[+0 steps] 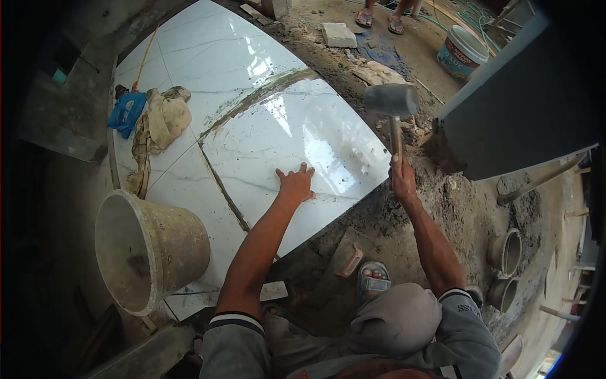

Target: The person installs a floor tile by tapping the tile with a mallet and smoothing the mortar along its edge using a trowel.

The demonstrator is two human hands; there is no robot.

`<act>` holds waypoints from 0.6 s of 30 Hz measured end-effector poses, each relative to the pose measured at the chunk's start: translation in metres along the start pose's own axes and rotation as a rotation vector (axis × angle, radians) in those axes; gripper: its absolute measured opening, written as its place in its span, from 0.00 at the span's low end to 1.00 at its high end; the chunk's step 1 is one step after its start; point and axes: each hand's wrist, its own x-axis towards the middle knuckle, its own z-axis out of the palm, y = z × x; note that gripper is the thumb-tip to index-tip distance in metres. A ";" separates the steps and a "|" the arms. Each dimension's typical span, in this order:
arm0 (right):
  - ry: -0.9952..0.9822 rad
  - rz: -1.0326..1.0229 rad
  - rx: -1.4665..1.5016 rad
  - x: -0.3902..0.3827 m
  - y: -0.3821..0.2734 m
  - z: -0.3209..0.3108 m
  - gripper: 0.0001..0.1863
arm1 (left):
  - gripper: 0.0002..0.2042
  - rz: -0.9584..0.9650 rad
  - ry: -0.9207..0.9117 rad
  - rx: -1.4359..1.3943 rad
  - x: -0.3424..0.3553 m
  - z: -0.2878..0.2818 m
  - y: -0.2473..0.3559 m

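Observation:
My left hand [296, 185] rests with spread fingers on a large glossy white tile [265, 151] with grey veins. In my right hand [402, 179] I grip the wooden handle of a rubber mallet [391, 100]; its dark grey head is raised beyond the tile's right corner. Wet grey-brown mortar lines the joints along the tile's far and left edges. Specks and small lumps of mortar dot its surface. More white tiles [208, 54] lie on the far side and to the left.
A mortar-stained bucket [180, 240] lies tipped at left, near a tan cloth [167, 120] and a blue packet [126, 114]. Rough mortar [435, 202] borders the tile on the right. A paint bucket [464, 52] and a person's sandalled feet [379, 19] are at the back.

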 end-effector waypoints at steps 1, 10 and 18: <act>0.077 -0.045 0.019 -0.003 0.010 -0.001 0.27 | 0.39 0.018 0.003 -0.011 0.000 -0.005 0.007; 0.150 -0.117 0.117 -0.019 0.024 -0.008 0.28 | 0.40 0.015 0.017 0.019 -0.004 0.006 0.009; 0.143 -0.041 0.034 0.006 0.002 -0.008 0.30 | 0.40 0.013 -0.023 0.013 -0.003 0.003 0.010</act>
